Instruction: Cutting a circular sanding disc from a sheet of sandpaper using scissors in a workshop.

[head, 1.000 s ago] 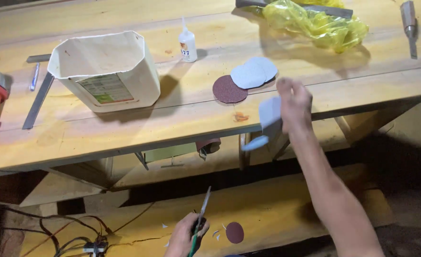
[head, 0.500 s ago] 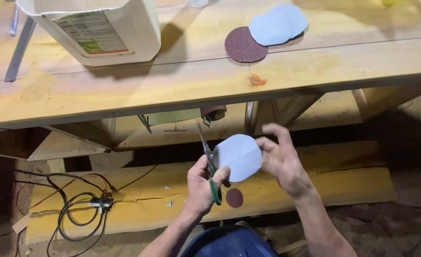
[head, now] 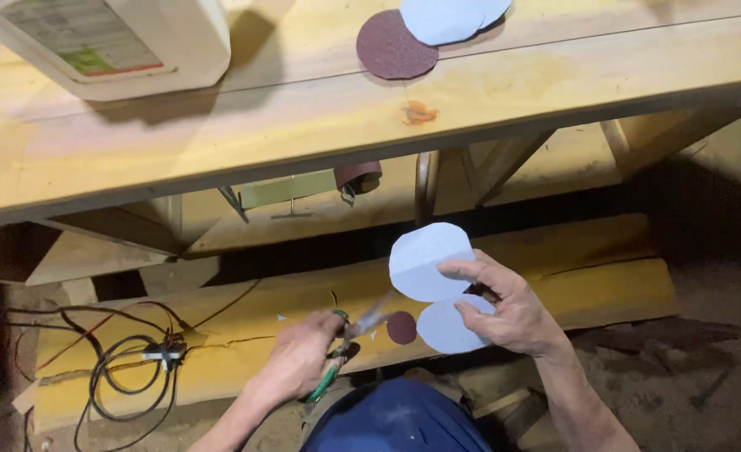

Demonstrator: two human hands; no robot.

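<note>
My right hand [head: 509, 305] holds two pale round paper discs, one [head: 425, 259] above the fingers and one [head: 446, 328] below them. My left hand [head: 303, 356] grips green-handled scissors [head: 349, 343], blades pointing toward the discs. A small dark red disc [head: 401, 327] lies on the low plank between my hands. Up on the wooden workbench [head: 303, 125] lie a dark red sanding disc [head: 396, 46] and more pale discs [head: 450, 17] overlapping it.
A white plastic tub [head: 111, 46] with a label stands on the bench at the upper left. Under the bench sit a shelf with a green piece [head: 287, 191] and wooden braces. Black cables [head: 128, 368] coil on the low plank at the left.
The view has dropped from the bench top toward the low plank. My right hand brought a pale disc down from the bench; two discs now show in it, and the scissors sit lower.
</note>
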